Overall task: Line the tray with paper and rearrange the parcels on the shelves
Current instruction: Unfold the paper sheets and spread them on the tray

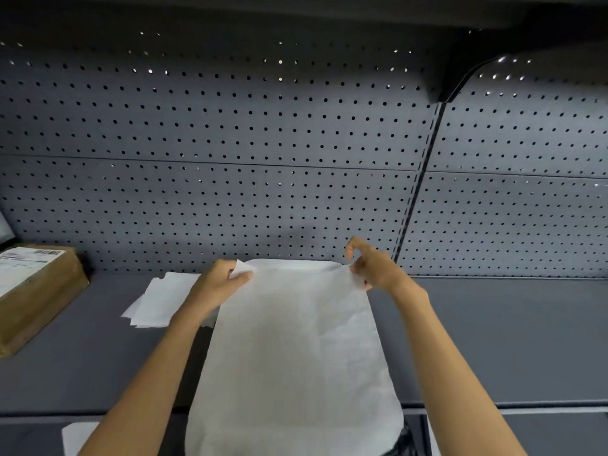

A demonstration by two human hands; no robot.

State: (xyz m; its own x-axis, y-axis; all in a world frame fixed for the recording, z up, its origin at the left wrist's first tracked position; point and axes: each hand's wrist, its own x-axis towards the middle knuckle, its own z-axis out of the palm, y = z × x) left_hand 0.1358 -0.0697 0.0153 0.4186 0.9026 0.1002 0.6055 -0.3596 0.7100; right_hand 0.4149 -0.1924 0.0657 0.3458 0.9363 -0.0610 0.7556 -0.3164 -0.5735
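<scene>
A large white sheet of paper (296, 350) stretches from the back of the grey shelf (493, 340) towards me and hangs over the front edge. My left hand (220, 281) pinches its far left corner. My right hand (371, 268) pinches its far right corner. Whatever lies under the sheet is hidden, and I cannot make out a tray. A brown cardboard parcel (36, 291) with a white label lies at the left end of the shelf.
A small pile of white paper sheets (158, 301) lies on the shelf just left of my left hand. A grey pegboard back wall (230, 143) rises behind the shelf, with a black upright (418, 182) at the right. Another white sheet (77, 436) shows at the lower left.
</scene>
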